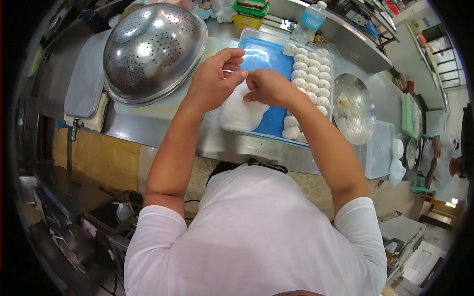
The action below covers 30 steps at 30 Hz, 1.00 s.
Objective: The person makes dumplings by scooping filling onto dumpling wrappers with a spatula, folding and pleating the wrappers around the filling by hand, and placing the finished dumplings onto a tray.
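Over a blue-based tray (278, 118), my left hand (215, 81) and my right hand (270, 88) meet at the fingertips. My left thumb and fingers are bent in a pinch, and my right fingers curl downward. Anything between them is too small to make out. Right below my hands, a smooth white sheet or pile (244, 111) covers the tray's near left part. Rows of round white pleated dough pieces (312, 79) fill the tray's right side, with a few more at its near edge.
An upturned metal colander (153, 54) stands left of the tray. To the right are a metal bowl (353, 106) with pale filling and a clear container (380, 150). Behind stand a water bottle (309, 22) and a green-yellow tub (250, 14). Another person (437, 158) is at far right.
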Tool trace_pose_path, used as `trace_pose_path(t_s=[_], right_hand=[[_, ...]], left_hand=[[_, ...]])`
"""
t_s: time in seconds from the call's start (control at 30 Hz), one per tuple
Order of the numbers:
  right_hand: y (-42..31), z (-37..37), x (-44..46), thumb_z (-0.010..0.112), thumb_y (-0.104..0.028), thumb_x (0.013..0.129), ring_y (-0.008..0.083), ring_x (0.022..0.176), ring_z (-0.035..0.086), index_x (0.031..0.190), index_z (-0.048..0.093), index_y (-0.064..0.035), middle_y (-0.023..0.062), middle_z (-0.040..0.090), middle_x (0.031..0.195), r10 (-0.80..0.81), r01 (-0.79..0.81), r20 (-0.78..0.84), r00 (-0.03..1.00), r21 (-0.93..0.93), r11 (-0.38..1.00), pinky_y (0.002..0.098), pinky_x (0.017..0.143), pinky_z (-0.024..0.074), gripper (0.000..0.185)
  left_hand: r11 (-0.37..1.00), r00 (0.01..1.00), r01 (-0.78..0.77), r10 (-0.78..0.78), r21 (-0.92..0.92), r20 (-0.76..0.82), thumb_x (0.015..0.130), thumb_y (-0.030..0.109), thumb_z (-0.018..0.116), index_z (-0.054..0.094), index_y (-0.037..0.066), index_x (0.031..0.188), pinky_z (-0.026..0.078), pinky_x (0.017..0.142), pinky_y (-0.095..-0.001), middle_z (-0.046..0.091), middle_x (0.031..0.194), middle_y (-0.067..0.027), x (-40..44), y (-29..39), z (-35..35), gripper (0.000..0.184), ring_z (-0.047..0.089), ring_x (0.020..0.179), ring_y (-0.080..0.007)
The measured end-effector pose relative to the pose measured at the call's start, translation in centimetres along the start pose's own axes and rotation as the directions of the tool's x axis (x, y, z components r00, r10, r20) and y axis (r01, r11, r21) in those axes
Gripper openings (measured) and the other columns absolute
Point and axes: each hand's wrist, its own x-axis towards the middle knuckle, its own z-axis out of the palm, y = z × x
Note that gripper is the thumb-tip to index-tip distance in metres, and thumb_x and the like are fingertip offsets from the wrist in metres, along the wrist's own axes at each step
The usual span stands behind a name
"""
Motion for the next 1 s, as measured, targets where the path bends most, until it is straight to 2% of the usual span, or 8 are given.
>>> trace_pose_path(t_s=[0.2, 0.3, 0.53, 0.63, 0.73, 0.8, 0.93, 1.0], right_hand=[[-1.0, 0.3, -0.3, 0.067, -0.010, 0.080, 0.0370, 0.082, 0.068, 0.087, 0.068, -0.0053, 0.0165, 0.071, 0.084, 0.067, -0.064, 0.057, 0.996, -0.054, 0.996, 0.0449, 0.073, 0.0534, 0.008], [0.0, 1.3, -0.3, 0.067, -0.012, 0.080, 0.0379, 0.083, 0.068, 0.086, 0.068, -0.0049, 0.0176, 0.071, 0.086, -0.070, 0.069, -0.079, 0.994, -0.019, 0.997, 0.0463, 0.073, 0.0532, 0.010], [-0.1, 1.7, -0.6, 0.070, -0.013, 0.080, 0.0369, 0.083, 0.066, 0.086, 0.063, -0.0016, 0.0191, 0.066, 0.087, -0.087, 0.078, -0.121, 0.989, -0.077, 0.994, 0.0432, 0.072, 0.0506, 0.015], [0.1, 0.6, -0.6, 0.067, -0.010, 0.081, 0.0338, 0.079, 0.064, 0.092, 0.061, -0.0016, 0.0180, 0.064, 0.083, 0.160, -0.165, -0.121, 0.980, -0.033, 0.986, 0.0404, 0.071, 0.0502, 0.014], [3.4, -1.0, -1.2, 0.063, -0.005, 0.083, 0.0210, 0.079, 0.061, 0.097, 0.058, -0.0029, 0.0088, 0.061, 0.087, 0.217, -0.183, -0.238, 0.947, 0.160, 0.970, 0.0322, 0.070, 0.0480, 0.016], [6.1, -2.2, -1.7, 0.058, -0.002, 0.086, 0.0091, 0.082, 0.054, 0.102, 0.057, -0.0044, -0.0002, 0.057, 0.094, 0.073, 0.102, -0.367, 0.927, 0.438, 0.893, 0.0243, 0.070, 0.0442, 0.017], [3.0, -7.4, -5.7, 0.054, 0.001, 0.086, 0.0053, 0.081, 0.054, 0.103, 0.059, -0.0028, -0.0019, 0.055, 0.093, 0.018, 0.260, -0.407, 0.913, 0.617, 0.742, 0.0225, 0.069, 0.0456, 0.018], [2.0, -8.7, -8.0, 0.053, 0.001, 0.089, 0.0049, 0.081, 0.053, 0.109, 0.060, -0.0030, -0.0017, 0.056, 0.097, -0.029, 0.301, -0.371, 0.928, 0.700, 0.648, 0.0214, 0.070, 0.0448, 0.021]], left_hand=[[0.994, 0.999, 0.008, -0.012, -0.109, -0.030, 0.092, 0.008, 0.072, 0.060, -0.002, 0.130, 0.052, 0.090, -0.0256, 0.067, 0.112, -0.0072, -1.1, 0.1, -0.7, 0.041, 0.062, 0.100, -0.0109], [0.994, 0.999, 0.031, -0.034, -0.102, -0.025, 0.093, 0.008, 0.072, 0.061, -0.002, 0.129, 0.052, 0.089, -0.0247, 0.067, 0.111, -0.0068, -1.7, 0.2, -1.0, 0.039, 0.061, 0.100, -0.0097], [0.989, 0.998, 0.000, -0.008, -0.145, -0.058, 0.092, 0.008, 0.072, 0.062, -0.003, 0.126, 0.052, 0.087, -0.0238, 0.067, 0.109, -0.0059, -2.2, -0.2, -1.4, 0.036, 0.062, 0.098, -0.0093], [0.986, 0.999, 0.005, -0.012, -0.166, -0.039, 0.092, 0.007, 0.072, 0.062, -0.003, 0.125, 0.052, 0.087, -0.0236, 0.067, 0.108, -0.0057, -2.1, -0.1, -1.3, 0.036, 0.062, 0.098, -0.0093], [0.983, 1.000, -0.001, -0.004, -0.182, -0.027, 0.092, 0.007, 0.073, 0.063, -0.003, 0.125, 0.052, 0.087, -0.0232, 0.066, 0.107, -0.0054, -1.6, -0.5, -1.2, 0.036, 0.062, 0.096, -0.0089], [0.995, 0.999, -0.030, 0.027, -0.090, -0.035, 0.090, 0.017, 0.075, 0.063, -0.002, 0.124, 0.054, 0.083, -0.0282, 0.068, 0.108, -0.0096, -1.1, -0.2, -0.8, 0.041, 0.064, 0.095, -0.0134], [0.984, 0.985, -0.171, 0.169, 0.056, 0.046, 0.089, 0.018, 0.078, 0.057, 0.000, 0.134, 0.050, 0.096, -0.0310, 0.064, 0.121, -0.0083, 1.5, 2.0, 1.3, 0.053, 0.060, 0.113, -0.0164], [0.955, 0.944, -0.276, 0.291, -0.107, 0.156, 0.089, 0.025, 0.079, 0.052, 0.002, 0.141, 0.049, 0.099, -0.0342, 0.062, 0.128, -0.0095, 3.6, 3.0, 3.3, 0.063, 0.057, 0.121, -0.0195]])
